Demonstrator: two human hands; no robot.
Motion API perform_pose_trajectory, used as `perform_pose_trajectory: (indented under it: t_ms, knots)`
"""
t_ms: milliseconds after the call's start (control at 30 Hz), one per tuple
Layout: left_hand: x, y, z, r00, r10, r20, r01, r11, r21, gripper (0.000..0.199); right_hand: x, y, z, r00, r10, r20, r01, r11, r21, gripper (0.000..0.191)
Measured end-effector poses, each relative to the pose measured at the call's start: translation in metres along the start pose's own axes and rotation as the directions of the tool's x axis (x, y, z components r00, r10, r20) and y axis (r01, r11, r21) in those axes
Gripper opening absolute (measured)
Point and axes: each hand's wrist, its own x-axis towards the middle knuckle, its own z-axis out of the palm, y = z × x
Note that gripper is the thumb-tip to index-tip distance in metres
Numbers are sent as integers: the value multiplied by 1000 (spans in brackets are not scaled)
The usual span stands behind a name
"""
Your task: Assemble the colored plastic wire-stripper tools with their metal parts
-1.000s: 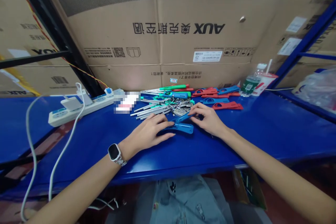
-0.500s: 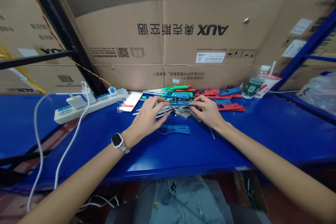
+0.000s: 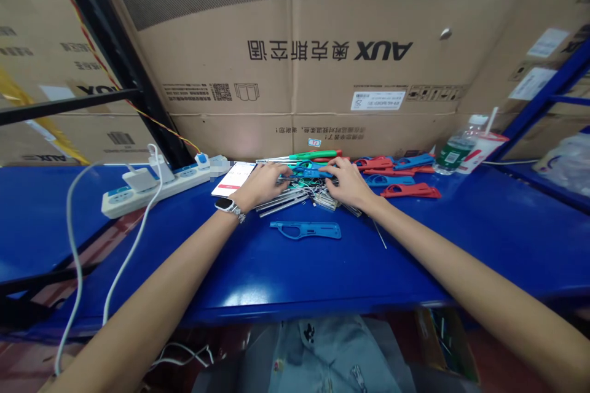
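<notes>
The left hand [image 3: 267, 183] and right hand [image 3: 348, 182] are at opposite ends of a long blue plastic casing [image 3: 308, 170]; whether the grip is clamped on it, I cannot tell. Just nearer than the grip, silvery metal rods [image 3: 281, 201] lie loose, apparently unfitted. Nearer still, a flat blue plastic shell [image 3: 322, 230] with a looped opening lies unjoined on the blue desk [image 3: 299, 270]; red plastic casings [image 3: 412, 191] lie right of the grip.
</notes>
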Motion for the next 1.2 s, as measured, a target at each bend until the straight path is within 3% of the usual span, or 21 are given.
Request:
perform_pose_trajectory:
  t_ms: [167, 400, 700, 867, 967, 1200]
  knots:
    - [4, 9, -7, 999, 30, 14, -31, 997, 65, 18, -10, -15, 2, 999, -26, 43, 24, 999, 45, 23]
    - [6, 16, -2, 997, 80, 2, -80, 995, 61, 11, -11, -18, 9, 997, 38, 74, -44, 996, 77, 23]
    - [2, 35, -16, 966, 152, -211, -151, 988, 21, 21, -13, -20, 6, 997, 76, -28, -70, 980, 187, 37]
    - [2, 46, -20, 943, 116, -312, -130, 991, -23, 18, -10, -21, 3, 991, 119, -58, -89, 924, 371, 25]
    - [3, 49, -18, 931, 80, -357, -106, 993, -56, 18, -11, -21, 3, 988, 144, -61, -108, 909, 403, 34]
    - [-1, 41, -9, 964, 40, -264, -32, 999, 34, 13, -13, -19, 5, 990, 142, -17, -126, 919, 373, 11]
